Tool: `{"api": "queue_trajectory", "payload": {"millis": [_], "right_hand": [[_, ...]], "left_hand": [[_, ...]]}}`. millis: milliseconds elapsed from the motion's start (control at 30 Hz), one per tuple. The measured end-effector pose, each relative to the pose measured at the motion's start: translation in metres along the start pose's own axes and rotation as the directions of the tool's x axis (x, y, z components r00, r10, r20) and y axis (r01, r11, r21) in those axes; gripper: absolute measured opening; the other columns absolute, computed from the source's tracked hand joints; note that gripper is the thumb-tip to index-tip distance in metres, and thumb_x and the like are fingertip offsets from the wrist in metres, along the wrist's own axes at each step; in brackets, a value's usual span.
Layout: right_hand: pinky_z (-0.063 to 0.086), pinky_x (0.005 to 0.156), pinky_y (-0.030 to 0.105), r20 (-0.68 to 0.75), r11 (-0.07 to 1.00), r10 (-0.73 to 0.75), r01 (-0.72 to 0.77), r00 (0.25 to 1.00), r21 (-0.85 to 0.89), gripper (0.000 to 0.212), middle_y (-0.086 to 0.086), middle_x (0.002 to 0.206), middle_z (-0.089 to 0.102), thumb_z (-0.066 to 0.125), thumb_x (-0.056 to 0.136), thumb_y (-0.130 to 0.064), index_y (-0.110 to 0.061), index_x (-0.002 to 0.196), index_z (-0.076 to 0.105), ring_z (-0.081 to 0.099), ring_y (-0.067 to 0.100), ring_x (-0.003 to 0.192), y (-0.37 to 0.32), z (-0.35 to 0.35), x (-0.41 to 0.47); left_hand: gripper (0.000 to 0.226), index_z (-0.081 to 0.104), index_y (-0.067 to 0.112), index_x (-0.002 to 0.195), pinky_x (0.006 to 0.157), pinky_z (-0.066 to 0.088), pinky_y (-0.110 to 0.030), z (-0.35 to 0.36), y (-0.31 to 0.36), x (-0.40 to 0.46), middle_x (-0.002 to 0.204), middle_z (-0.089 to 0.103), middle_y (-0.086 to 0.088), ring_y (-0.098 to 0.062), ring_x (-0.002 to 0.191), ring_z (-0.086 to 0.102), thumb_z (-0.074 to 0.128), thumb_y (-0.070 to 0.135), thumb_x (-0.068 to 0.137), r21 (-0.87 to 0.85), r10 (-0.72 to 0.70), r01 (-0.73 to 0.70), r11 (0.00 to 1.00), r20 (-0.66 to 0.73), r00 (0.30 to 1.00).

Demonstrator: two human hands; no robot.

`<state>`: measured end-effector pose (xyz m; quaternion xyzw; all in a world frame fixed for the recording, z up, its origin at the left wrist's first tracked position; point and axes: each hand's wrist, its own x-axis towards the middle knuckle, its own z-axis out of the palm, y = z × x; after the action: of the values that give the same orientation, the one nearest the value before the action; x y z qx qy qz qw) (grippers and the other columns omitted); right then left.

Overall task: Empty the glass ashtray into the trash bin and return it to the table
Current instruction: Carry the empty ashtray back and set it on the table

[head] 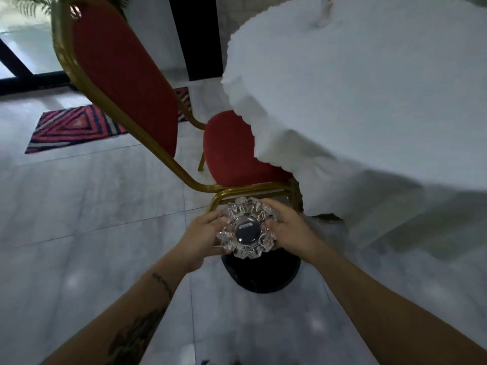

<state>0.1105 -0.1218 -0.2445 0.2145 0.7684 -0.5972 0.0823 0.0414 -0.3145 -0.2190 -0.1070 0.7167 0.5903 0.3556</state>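
Both hands out front, low over the pale tiled floor [92,206]. Glass ashtray [246,227] clasped between them, scalloped rim catching the light, round dark centre facing up at the camera. Left hand [200,241] wrapped on the left edge, fingers curled over the rim; right hand [290,230] pressed to the right edge, fingers hooked around the far side. Firm two-sided grip, ashtray clear of the table and held in the air. Directly beneath it, a black round trash bin [263,275], only its near curve showing past the glass and the hands. Contents of the ashtray impossible to make out through the glare. Just beyond, a red chair [123,83] with a gold frame, tilted back in the wide view, its seat tucked under the cloth. To the right, a round table under a white tablecloth [369,101], draping well down toward the floor. Far left, a red and dark striped rug [76,127] lying flat by a dark doorway. Tattooed left forearm [137,325] running in from the near edge.
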Motion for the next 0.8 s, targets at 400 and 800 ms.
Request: {"api": "queue_trajectory", "payload": {"millis": [400, 800], "right_hand": [[0.049, 0.070, 0.011, -0.165, 0.976, -0.084, 0.047, 0.983, -0.211, 0.054, -0.009, 0.125, 0.065, 0.051, 0.094, -0.004, -0.030, 0.140, 0.061, 0.068, 0.002, 0.084, -0.190, -0.061, -0.132], [0.053, 0.046, 0.016, -0.390, 0.998, -0.070, 0.063, 0.918, -0.030, 0.048, 0.011, 0.139, 0.060, 0.052, 0.099, -0.006, -0.025, 0.142, 0.058, 0.066, 0.013, 0.077, -0.231, -0.147, -0.137]], "left_hand": [[0.020, 0.074, 0.025, 0.098, 0.078, 0.063, -0.049, 0.006, 0.143, -0.171, 0.102, 0.075, -0.009, -0.031, 0.084, 0.071, 0.056, 0.017, 0.099, -0.014, 0.082, -0.082, 0.997, 0.037, 0.996], [0.033, 0.067, 0.023, 0.122, 0.068, 0.064, -0.046, 0.072, 0.225, -0.167, 0.119, 0.069, -0.015, -0.039, 0.101, 0.071, 0.060, 0.008, 0.093, -0.053, 0.253, -0.250, 0.967, 0.076, 0.964]]}}
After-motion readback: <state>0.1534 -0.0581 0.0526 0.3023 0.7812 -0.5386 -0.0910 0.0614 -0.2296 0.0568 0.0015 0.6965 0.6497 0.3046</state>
